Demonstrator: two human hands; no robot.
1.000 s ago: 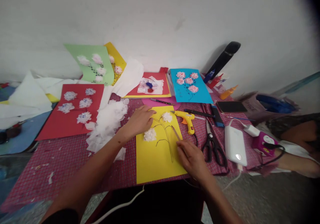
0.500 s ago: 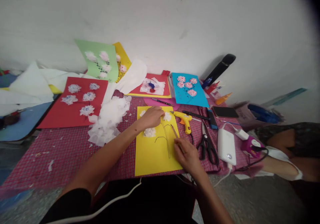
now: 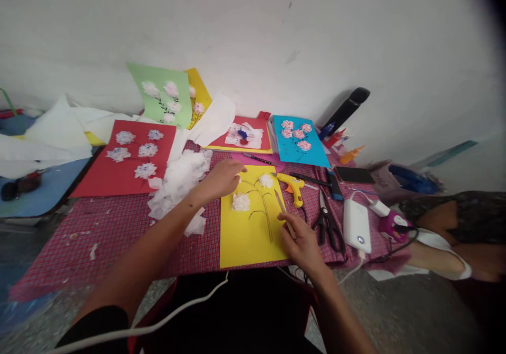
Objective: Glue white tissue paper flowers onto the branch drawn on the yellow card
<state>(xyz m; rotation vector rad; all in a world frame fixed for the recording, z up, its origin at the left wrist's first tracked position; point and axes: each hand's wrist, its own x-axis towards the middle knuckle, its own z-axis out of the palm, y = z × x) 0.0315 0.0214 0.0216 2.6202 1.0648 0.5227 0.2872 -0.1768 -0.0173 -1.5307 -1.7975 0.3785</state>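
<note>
A yellow sheet (image 3: 245, 246) bears a drawn branching stem (image 3: 264, 209). Two crumpled white paper flowers rest on it: one at the left (image 3: 241, 202), one at the upper right (image 3: 265, 180). My left hand (image 3: 223, 179) is over the sheet's upper left corner, fingers closed together and pressed at another white paper flower, mostly hidden beneath them. Over the sheet's right edge, my right hand (image 3: 299, 238) grips a slim pointed tool (image 3: 280, 201), its tip angled up and away; whether it is a pencil cannot be made out.
A yellow glue gun (image 3: 292, 188), black scissors (image 3: 328, 227) and a white power bank (image 3: 357, 225) lie to the right. Loose white tissue paper (image 3: 179, 177) is heaped at the left. Flower pictures on red (image 3: 95, 177), green (image 3: 138, 74) and blue (image 3: 284, 156) paper stand behind. Another person's arm (image 3: 430, 254) is at the right.
My left hand has moved left, from beside the upper right flower to the sheet's upper left corner. My right hand still holds the slim tool near the right edge. The view has shifted slightly.
</note>
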